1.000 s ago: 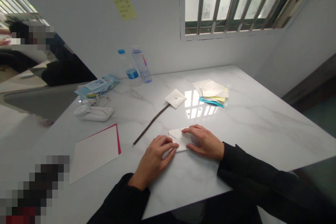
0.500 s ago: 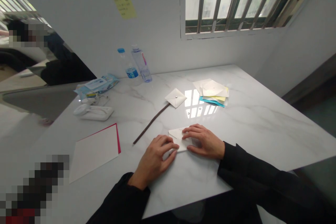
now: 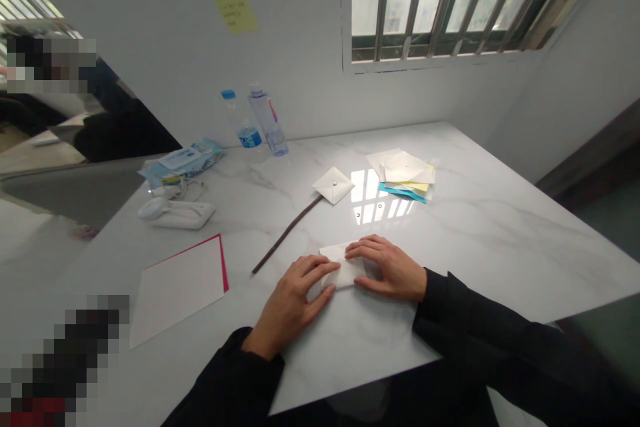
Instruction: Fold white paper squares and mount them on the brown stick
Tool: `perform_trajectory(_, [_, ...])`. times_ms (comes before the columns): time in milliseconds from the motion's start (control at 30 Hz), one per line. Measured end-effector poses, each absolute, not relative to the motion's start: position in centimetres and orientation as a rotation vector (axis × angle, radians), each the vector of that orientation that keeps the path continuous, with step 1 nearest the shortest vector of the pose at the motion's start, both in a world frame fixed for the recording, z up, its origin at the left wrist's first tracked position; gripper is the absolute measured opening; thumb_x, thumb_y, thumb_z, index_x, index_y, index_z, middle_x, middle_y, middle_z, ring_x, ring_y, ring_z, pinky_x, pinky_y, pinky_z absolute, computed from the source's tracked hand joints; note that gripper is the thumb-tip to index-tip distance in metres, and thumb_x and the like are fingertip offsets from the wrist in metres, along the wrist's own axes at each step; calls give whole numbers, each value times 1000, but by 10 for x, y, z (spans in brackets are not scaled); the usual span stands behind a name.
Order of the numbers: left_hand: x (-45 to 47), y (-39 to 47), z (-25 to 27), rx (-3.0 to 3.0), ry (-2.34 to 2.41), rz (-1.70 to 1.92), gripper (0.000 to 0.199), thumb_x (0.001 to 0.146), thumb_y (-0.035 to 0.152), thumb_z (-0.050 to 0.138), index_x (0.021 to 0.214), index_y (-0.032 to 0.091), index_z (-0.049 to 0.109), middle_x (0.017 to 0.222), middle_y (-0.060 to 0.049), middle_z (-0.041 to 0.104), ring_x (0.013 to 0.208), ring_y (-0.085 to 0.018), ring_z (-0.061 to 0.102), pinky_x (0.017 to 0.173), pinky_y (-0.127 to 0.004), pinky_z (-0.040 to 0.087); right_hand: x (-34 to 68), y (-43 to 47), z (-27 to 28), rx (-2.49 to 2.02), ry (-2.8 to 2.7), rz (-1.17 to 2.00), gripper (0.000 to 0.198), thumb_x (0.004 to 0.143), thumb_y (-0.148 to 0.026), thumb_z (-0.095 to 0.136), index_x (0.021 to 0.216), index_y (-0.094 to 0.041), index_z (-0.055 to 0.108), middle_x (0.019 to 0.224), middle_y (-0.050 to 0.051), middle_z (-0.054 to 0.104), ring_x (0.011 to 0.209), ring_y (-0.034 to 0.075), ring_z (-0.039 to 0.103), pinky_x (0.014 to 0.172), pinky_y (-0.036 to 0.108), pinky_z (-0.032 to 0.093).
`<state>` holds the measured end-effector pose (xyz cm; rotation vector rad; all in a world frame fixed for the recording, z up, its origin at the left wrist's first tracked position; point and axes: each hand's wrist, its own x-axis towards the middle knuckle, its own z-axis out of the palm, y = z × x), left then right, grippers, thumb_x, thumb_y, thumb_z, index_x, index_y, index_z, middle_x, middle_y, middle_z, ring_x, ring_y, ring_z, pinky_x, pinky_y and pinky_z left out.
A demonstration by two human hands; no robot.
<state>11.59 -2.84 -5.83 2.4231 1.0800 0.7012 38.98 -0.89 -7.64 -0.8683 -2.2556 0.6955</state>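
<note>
A small folded piece of white paper [image 3: 345,275] lies flat on the table in front of me. My left hand [image 3: 295,300] rests on its left side, index finger stretched over the top and thumb at the lower edge. From the right, my right hand [image 3: 389,268] presses on the paper with fingers spread, its thumb low on the right side. Both hands cover parts of the paper. Beyond it lies a paper pinwheel [image 3: 333,185] with a pin in its middle and a dark brown stick [image 3: 286,235].
Paper sheets [image 3: 405,177] in white, yellow and blue are piled at the back right. White and red sheets [image 3: 183,290] lie at left. Behind stand two plastic bottles [image 3: 270,120], a wipes pack [image 3: 185,161] and a white device [image 3: 183,213]. Another person [image 3: 115,113] sits at far left.
My left index finger has shifted from the paper's lower edge up over its surface, and the left fingers have straightened slightly. My right hand has hardly moved.
</note>
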Motion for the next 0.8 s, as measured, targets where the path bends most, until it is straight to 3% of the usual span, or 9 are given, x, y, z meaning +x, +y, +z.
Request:
perform_trajectory(200, [112,-27,-57,2236,1086,724,57,95,20,73,148,31,58,108,-2,76,109,-24,70,106,-44,54,391,-8,-75,-866,-2224,742,22,91,-28,76,112,-24,71,133,11,73,125,30,66,111,52,51])
perform_trajectory(333, [111,-25,-57,2314,964,649,18,94,19,75,108,30,77,96,-1,77,111,-26,68,104,-45,53,395,-6,-75,-840,-2275,754,18,85,-25,81,101,-24,72,139,11,71,131,31,64,113,53,50])
perform_trajectory(400, [111,-25,-57,2383,916,607,11,93,19,76,94,30,79,97,-2,77,112,-27,66,103,-46,52,399,-5,-73,-805,-2301,786,22,81,-18,81,101,-24,73,142,10,70,136,30,62,116,53,49])
perform_trajectory(533, [112,-25,-56,2425,923,587,11,92,21,79,94,31,81,100,-3,77,110,-27,65,101,-46,51,406,-2,-71,-772,-2323,872,13,81,-12,79,89,-22,76,145,11,69,141,30,61,120,52,48])
perform_trajectory(633, [112,-25,-55,2416,934,607,8,94,23,78,94,30,81,100,-3,76,109,-26,66,101,-45,51,409,0,-73,-777,-2295,919,6,86,-18,82,84,-21,77,145,12,70,142,30,61,120,52,49])
perform_trajectory(800, [113,-26,-56,2419,949,633,8,97,28,74,90,29,79,99,-3,76,105,-25,67,100,-43,52,410,2,-77,-785,-2274,951,12,91,-28,84,83,-21,78,144,13,72,144,30,60,120,54,49])
